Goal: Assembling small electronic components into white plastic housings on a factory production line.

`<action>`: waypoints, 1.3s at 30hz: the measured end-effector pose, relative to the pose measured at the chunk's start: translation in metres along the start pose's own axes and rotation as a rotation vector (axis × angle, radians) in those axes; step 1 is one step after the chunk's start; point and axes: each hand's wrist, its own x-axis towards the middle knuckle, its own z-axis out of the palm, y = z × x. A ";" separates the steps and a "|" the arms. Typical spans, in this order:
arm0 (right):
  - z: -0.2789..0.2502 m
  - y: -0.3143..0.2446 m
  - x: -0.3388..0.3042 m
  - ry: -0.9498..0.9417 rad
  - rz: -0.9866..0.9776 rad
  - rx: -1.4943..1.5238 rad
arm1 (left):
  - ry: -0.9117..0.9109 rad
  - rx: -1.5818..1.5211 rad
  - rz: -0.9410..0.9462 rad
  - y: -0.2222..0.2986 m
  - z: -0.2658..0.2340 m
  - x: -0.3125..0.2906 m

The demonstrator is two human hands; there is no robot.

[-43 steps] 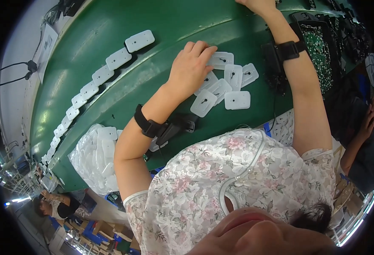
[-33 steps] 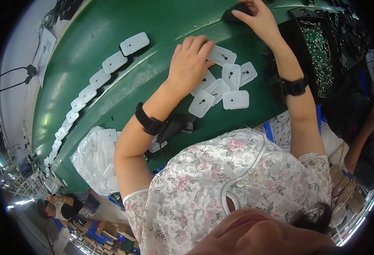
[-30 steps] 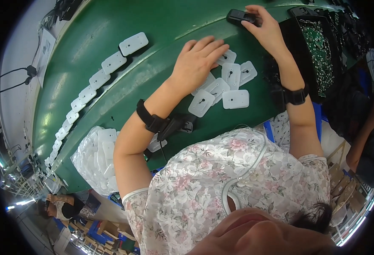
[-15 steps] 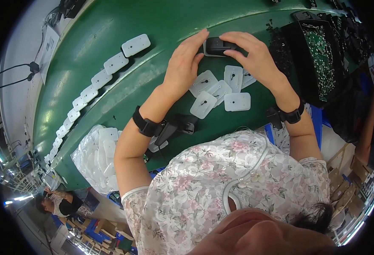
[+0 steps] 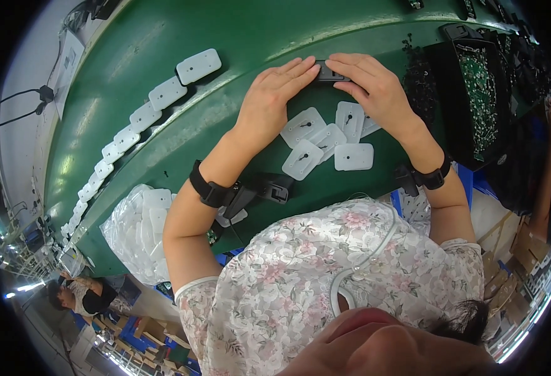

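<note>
At the far middle of the green bench, both my hands meet over a small black plastic housing (image 5: 333,71). My left hand (image 5: 275,94), its fingers stretched close together, presses on the housing's left end with the fingertips. From the other side my right hand (image 5: 374,84) grips it, fingers bent over the top and thumb at the near edge. Much of the housing and whatever lies under it is hidden. Just nearer lies a loose group of white rounded plates (image 5: 305,125), some with a dark keyhole-shaped mark.
A curved row of white plates (image 5: 167,93) runs along the left. Nearer are a plastic bag of white pieces (image 5: 139,235) and a black stand-like part (image 5: 269,188). At right, dark small parts (image 5: 421,91) lie beside a black bin (image 5: 441,103) of green circuit boards; another person's arm (image 5: 542,200) shows beyond.
My left fingers have come rightward onto the black housing. My right hand has closed further over it, covering more of it. The white edge under it no longer shows.
</note>
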 end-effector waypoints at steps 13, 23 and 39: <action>0.015 -0.012 -0.009 0.095 0.062 0.014 | 0.002 0.348 0.118 0.012 0.014 -0.009; 0.007 0.034 0.036 -0.232 0.490 0.594 | 0.184 0.128 -0.012 -0.022 0.029 0.025; 0.030 -0.006 0.055 0.070 0.472 1.097 | 0.413 -1.014 -0.632 0.003 0.003 0.017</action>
